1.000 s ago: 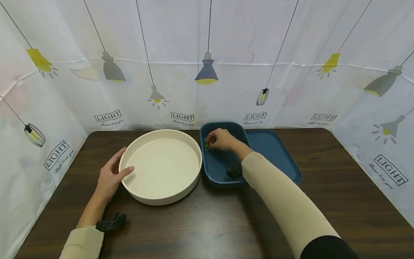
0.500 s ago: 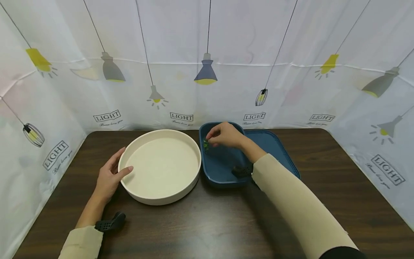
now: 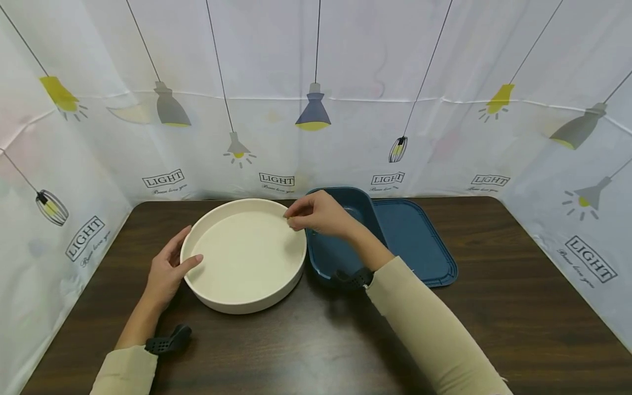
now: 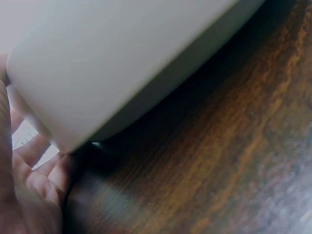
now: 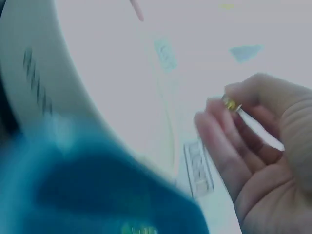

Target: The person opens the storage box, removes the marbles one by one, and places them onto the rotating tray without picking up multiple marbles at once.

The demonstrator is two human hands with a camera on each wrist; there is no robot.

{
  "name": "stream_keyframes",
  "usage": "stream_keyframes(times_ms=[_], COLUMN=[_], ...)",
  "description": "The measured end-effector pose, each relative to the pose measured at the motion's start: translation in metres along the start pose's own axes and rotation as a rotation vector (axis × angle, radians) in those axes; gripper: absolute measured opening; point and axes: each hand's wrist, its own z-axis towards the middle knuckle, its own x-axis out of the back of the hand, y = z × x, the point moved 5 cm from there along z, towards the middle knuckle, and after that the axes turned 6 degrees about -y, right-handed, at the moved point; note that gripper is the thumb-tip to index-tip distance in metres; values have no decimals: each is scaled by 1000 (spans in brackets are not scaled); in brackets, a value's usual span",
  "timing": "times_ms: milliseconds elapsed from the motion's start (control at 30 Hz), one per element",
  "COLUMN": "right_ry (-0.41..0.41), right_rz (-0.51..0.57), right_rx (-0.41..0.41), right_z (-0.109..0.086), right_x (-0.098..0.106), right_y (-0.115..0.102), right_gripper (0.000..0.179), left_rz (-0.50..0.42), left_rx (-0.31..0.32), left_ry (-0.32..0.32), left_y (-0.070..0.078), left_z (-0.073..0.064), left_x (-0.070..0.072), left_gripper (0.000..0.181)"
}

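Note:
A cream round tray with a low wall stands on the table. My left hand holds its left side, thumb over the rim and fingers along the outer wall; the left wrist view shows fingertips at the wall's lower edge. Above the tray's right rim, my right hand pinches a tiny yellow piece between thumb and fingertips. What kind of piece it is, I cannot tell. Just right of the tray sits a deep blue box, partly covered by the right hand and wrist.
A flat blue lid lies right of the box. Small yellow-green bits show blurred inside the box in the right wrist view. The dark wooden table ends at a white curtain printed with lamps.
My right hand has lifted out of the blue box and moved left to the cream tray's rim, carrying the tiny yellow piece. The left hand has stayed on the tray.

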Motion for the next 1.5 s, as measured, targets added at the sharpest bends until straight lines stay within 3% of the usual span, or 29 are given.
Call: stream_keyframes(times_ms=[200,400,533,733,1000,1500], right_ry=[69,151,164,145,124,50], right_rz=[-95,-94,-92,-180,-265,-471], right_rx=[10,2,-20,-28,-40,-163], right_z=[3,15,18,22,29,37], right_x=[-31,-59,-77,-97,-108,-119], right_y=[-19,-25,-22,-16,-7,4], right_gripper=[11,11,11,8,5,8], left_rz=[-4,14,1,-5,1,-22], left_rx=[13,23,12,15,15,12], left_ry=[-12,1,-7,1,6,10], left_y=[2,3,3,2,4,2], left_z=[0,-2,-2,-4,-5,-4], left_x=[-1,2,-1,-4,-2,-2], left_gripper=[71,71,71,71,71,71])
